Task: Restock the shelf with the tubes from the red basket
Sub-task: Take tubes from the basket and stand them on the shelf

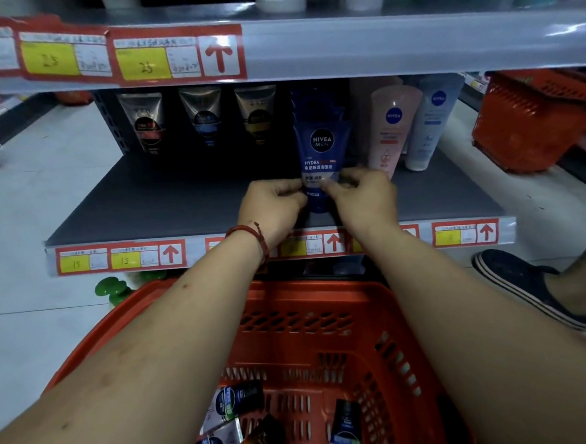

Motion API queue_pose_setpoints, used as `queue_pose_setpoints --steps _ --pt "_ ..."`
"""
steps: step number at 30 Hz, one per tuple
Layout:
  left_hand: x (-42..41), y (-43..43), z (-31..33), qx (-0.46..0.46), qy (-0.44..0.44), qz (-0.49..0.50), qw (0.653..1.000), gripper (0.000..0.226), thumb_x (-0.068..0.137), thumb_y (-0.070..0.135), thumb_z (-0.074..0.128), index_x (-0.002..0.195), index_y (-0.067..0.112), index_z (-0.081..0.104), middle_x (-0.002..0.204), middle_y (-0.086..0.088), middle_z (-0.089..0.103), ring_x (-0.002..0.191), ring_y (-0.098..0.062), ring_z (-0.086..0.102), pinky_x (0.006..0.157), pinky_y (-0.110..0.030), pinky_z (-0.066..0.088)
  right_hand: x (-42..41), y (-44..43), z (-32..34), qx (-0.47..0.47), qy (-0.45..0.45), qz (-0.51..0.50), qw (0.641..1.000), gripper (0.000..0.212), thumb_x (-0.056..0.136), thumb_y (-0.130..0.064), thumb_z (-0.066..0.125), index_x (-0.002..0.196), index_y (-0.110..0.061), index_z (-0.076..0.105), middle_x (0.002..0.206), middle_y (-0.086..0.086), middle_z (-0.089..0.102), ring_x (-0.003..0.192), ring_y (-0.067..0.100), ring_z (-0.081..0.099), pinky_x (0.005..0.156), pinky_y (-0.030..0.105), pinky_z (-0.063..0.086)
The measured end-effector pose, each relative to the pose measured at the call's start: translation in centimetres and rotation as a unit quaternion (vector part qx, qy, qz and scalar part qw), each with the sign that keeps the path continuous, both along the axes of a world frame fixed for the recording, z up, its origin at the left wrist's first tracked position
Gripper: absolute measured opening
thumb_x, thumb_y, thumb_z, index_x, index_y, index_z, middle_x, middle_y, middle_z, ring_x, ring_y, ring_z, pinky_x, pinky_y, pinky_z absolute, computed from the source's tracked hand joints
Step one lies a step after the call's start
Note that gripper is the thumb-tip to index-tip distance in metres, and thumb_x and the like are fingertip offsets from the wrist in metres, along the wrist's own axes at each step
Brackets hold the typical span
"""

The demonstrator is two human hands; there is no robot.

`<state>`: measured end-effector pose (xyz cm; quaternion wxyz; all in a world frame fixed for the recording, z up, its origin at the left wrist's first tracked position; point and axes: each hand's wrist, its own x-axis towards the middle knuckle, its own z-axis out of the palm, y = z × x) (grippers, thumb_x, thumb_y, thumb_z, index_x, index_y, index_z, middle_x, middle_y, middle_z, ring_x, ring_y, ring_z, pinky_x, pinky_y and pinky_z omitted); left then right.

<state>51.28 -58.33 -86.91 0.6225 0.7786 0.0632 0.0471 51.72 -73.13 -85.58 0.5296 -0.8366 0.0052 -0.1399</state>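
A blue Nivea Men tube (321, 151) stands upright, cap down, on the dark shelf (167, 202), in front of more blue tubes behind it. My left hand (273, 206) and my right hand (362, 197) both pinch its lower part from either side. The red basket (324, 309) sits below my forearms; several tubes (234, 404) lie in its bottom, some dark, some silver and blue.
At the shelf's back stand three dark tubes (203, 117); a pink tube (392, 126) and a white tube (429, 120) are at the right. A second red basket (532, 118) sits on the floor at right. A person's shoe (529, 286) is near it. Price tags line the shelf edges.
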Motion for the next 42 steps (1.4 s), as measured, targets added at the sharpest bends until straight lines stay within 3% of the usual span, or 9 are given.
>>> queue_pose_setpoints --steps 6,8,11,14,18,21,31,36,42 --pt "-0.7 -0.2 0.4 0.014 0.003 -0.01 1.0 0.051 0.066 0.027 0.068 0.116 0.019 0.074 0.1 0.004 0.078 0.098 -0.014 0.073 0.099 -0.041 0.055 -0.4 -0.1 0.4 -0.019 0.015 0.001 1.0 0.029 0.092 -0.024 0.071 0.117 -0.009 0.072 0.089 -0.004 0.068 0.069 -0.007 0.054 0.056 -0.004 0.038" --pt "-1.3 -0.2 1.1 0.032 -0.007 -0.012 0.999 0.053 0.068 0.025 0.069 0.121 0.018 0.071 0.105 0.004 0.076 0.1 -0.011 0.071 0.1 -0.038 0.055 -0.8 0.0 0.8 -0.043 0.018 0.002 0.999 0.026 0.091 -0.024 0.072 0.113 -0.011 0.073 0.099 0.001 0.074 0.08 0.005 0.063 0.069 0.006 0.046" --pt "-3.0 0.3 2.7 0.118 -0.042 -0.019 0.992 0.05 0.082 0.022 0.073 0.131 0.018 0.064 0.118 0.003 0.071 0.108 -0.008 0.066 0.102 -0.029 0.051 -1.6 0.1 1.7 -0.076 0.009 0.011 0.997 0.026 0.088 -0.021 0.073 0.112 -0.012 0.071 0.104 0.004 0.074 0.096 0.017 0.067 0.085 0.028 0.054" --pt "-5.3 1.4 4.5 0.23 -0.089 -0.016 0.969 0.052 0.087 0.027 0.072 0.136 0.02 0.058 0.132 0.001 0.064 0.122 -0.012 0.059 0.098 -0.019 0.043 -3.4 0.0 3.2 -0.151 -0.018 0.015 0.988 0.036 0.086 -0.021 0.073 0.121 -0.011 0.065 0.113 0.008 0.071 0.103 0.022 0.065 0.081 0.022 0.044" --pt "-8.5 3.4 5.9 0.305 -0.11 -0.025 0.946 0.056 0.086 0.032 0.072 0.138 0.022 0.056 0.138 0.002 0.061 0.129 -0.015 0.055 0.109 -0.031 0.043 -7.4 -0.4 4.4 -0.235 -0.049 0.046 0.97 0.05 0.086 -0.025 0.073 0.132 -0.014 0.057 0.128 0.01 0.062 0.117 0.025 0.058 0.09 0.025 0.041" --pt "-11.4 4.7 6.3 0.356 -0.107 -0.03 0.928 0.057 0.085 0.037 0.072 0.138 0.025 0.055 0.14 0.003 0.059 0.13 -0.017 0.054 0.109 -0.039 0.045 -10.7 -0.1 4.5 -0.291 -0.039 0.082 0.953 0.059 0.088 -0.03 0.072 0.141 -0.013 0.049 0.137 0.01 0.055 0.124 0.027 0.053 0.099 0.033 0.043" --pt "-19.7 9.6 2.5 0.512 0.015 -0.107 0.852 0.065 0.086 0.043 0.07 0.144 0.026 0.048 0.142 -0.001 0.056 0.128 -0.024 0.054 0.105 -0.042 0.048 -16.8 2.9 1.7 -0.37 0.028 0.22 0.902 0.076 0.089 -0.038 0.073 0.152 -0.018 0.036 0.152 0.006 0.043 0.139 0.025 0.043 0.114 0.04 0.039" --pt "-21.9 11.2 -1.7 0.535 0.079 -0.158 0.826 0.068 0.086 0.044 0.069 0.146 0.025 0.044 0.147 -0.001 0.052 0.132 -0.024 0.051 0.106 -0.041 0.046 -18.2 4.4 -1.7 -0.4 0.07 0.286 0.868 0.079 0.087 -0.039 0.074 0.152 -0.018 0.035 0.153 0.007 0.042 0.139 0.025 0.044 0.115 0.036 0.037" --pt "-22.5 12.6 -7.2 0.534 0.153 -0.221 0.802 0.068 0.087 0.04 0.07 0.146 0.022 0.043 0.143 -0.005 0.053 0.129 -0.026 0.052 0.103 -0.037 0.046 -19.3 6.0 -7.9 -0.427 0.147 0.35 0.821 0.077 0.086 -0.038 0.076 0.149 -0.02 0.037 0.148 0.006 0.047 0.133 0.025 0.049 0.111 0.041 0.042"
